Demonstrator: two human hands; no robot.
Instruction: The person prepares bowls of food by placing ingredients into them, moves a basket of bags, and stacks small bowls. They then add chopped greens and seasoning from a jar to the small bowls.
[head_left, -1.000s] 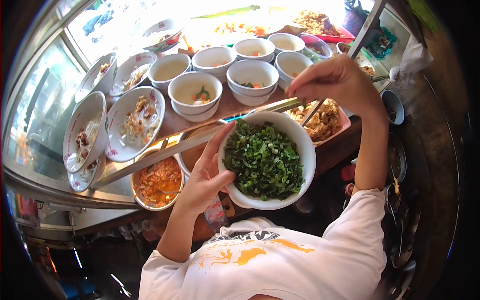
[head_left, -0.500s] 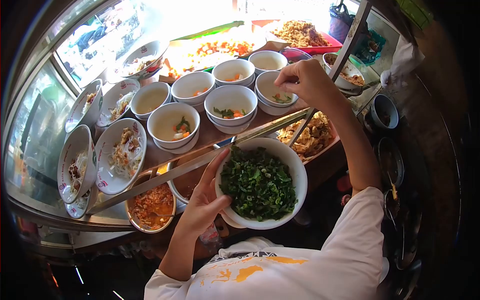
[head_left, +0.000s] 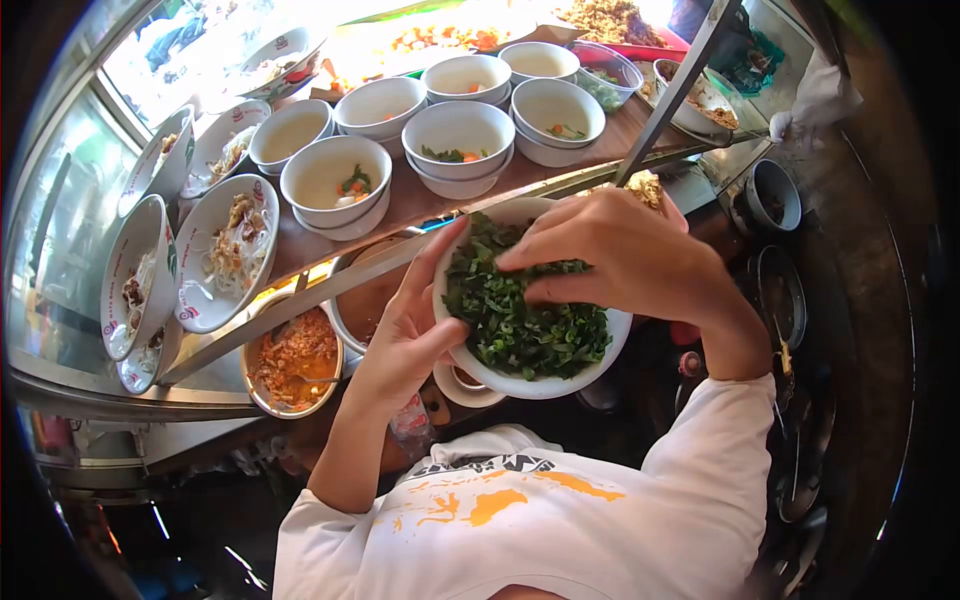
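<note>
My left hand (head_left: 408, 325) grips the left rim of a white bowl (head_left: 618, 345) filled with chopped green leaves (head_left: 520, 335). Over the right part of that bowl, my right hand (head_left: 610, 255) dips into the greens with thumb and fingers apart; its fingertips touch the leaves. Beyond the bowl stand stacked white bowls on a wooden shelf. The near left one (head_left: 335, 180) holds greens and orange pieces, the near middle one (head_left: 458, 140) has similar bits, and the near right one (head_left: 557, 112) shows a little green.
Tilted bowls of noodles (head_left: 228, 255) stand at the left. A pot of red-orange food (head_left: 295, 365) sits below the metal rail (head_left: 390, 262). A slanted metal post (head_left: 680, 90) rises at the right, near a bowl of brown food (head_left: 708, 108). Dark pans (head_left: 780, 295) lie farther right.
My right hand has come down from the right stacked bowl into the greens, its fingers now apart. The shelf and its bowls appear higher in view. My left hand still holds the bowl.
</note>
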